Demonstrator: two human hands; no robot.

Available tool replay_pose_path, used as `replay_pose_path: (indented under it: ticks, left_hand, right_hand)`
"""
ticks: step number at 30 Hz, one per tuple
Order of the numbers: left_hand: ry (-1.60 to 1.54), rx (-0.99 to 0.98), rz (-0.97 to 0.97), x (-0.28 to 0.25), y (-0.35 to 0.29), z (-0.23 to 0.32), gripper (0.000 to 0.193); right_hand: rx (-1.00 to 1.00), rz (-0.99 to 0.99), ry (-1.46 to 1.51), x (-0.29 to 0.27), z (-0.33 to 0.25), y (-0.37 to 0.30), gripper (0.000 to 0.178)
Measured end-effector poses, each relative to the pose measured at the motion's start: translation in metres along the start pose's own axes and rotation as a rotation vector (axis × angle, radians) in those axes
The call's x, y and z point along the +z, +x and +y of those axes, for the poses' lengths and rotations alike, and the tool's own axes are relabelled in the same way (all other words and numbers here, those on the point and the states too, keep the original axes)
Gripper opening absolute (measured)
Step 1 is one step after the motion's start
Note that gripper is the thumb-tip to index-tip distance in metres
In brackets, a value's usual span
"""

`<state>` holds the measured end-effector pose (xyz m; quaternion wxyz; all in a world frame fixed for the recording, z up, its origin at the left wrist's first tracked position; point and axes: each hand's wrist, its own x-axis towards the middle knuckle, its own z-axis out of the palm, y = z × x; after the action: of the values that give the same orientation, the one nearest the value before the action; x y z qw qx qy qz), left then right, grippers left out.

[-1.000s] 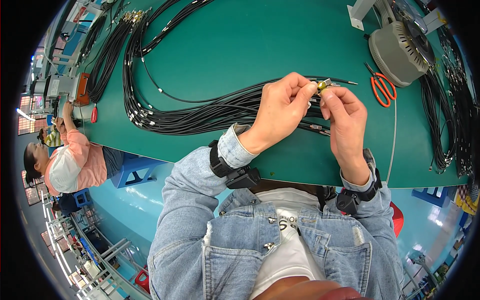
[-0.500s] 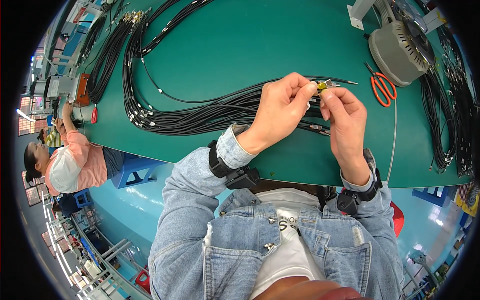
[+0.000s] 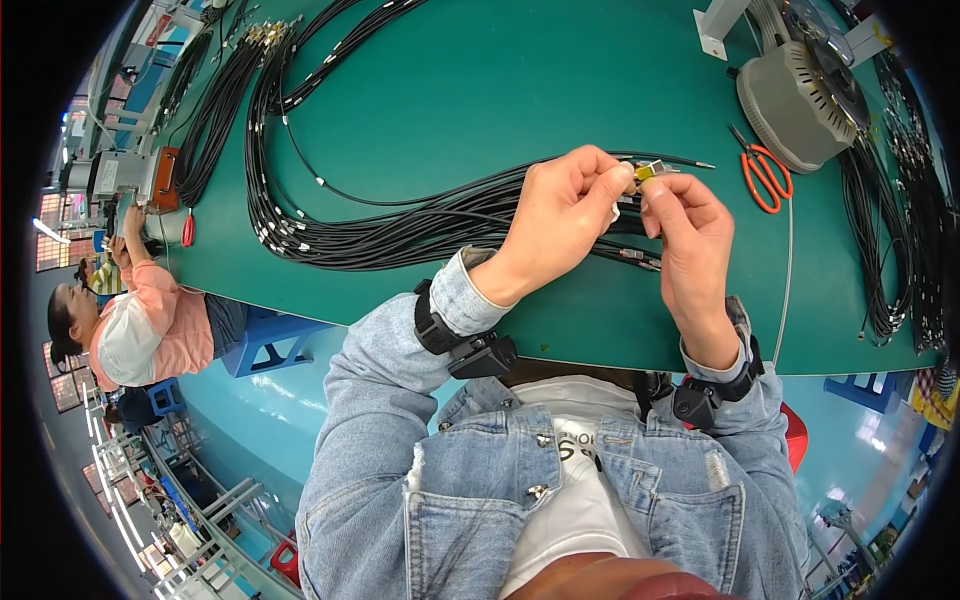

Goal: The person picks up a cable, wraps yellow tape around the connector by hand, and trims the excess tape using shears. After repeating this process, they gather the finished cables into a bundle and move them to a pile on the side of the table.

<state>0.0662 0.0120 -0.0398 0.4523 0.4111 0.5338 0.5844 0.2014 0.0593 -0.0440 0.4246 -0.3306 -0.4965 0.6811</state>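
My left hand (image 3: 562, 222) is closed in a pinch, thumb against forefinger, on a small metal cable connector (image 3: 657, 169) with a yellow part. From the other side, my right hand (image 3: 692, 240) pinches at the same connector, its thumb and forefinger meeting just below it. The fingertips hide part of the piece and the cable end. Beneath both hands runs a thick bundle of black cables (image 3: 400, 240) with white tags. Several metal-tipped cable ends (image 3: 640, 258) stick out below my left hand, and one thin tip (image 3: 705, 165) reaches past the connector.
Orange-handled scissors (image 3: 766, 180) lie right of my hands on the green table (image 3: 560, 60). Behind them stands a grey round machine (image 3: 795, 110). More black cables (image 3: 875, 240) lie at the far right. At left, another person (image 3: 150, 325) works beside an orange-fronted box (image 3: 163, 180).
My hands stay in nearly the same place, both at the connector. The connector looks slightly turned, its yellow part showing a little differently.
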Motion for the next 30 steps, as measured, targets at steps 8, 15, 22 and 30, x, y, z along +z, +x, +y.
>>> replay_pose_path:
  ticks: [8,15,22,30]
  left_hand:
    - [-0.191,-0.235,-0.277,-0.015,0.005,0.012,0.027]
    - [-0.368,-0.338,-0.395,-0.025,0.009,0.009,0.028]
    - [-0.339,-0.325,-0.333,-0.023,0.008,0.010,0.026]
    - [0.165,0.098,-0.126,-0.003,0.000,-0.009,0.019]
  right_hand:
    - [-0.049,-0.046,-0.016,-0.001,0.002,0.001,0.009]
    - [-0.063,-0.088,-0.054,-0.002,0.005,0.006,0.010]
    - [-0.042,-0.083,0.035,-0.003,0.005,0.006,0.012]
    - [-0.008,-0.060,-0.015,-0.004,0.002,0.004,0.012]
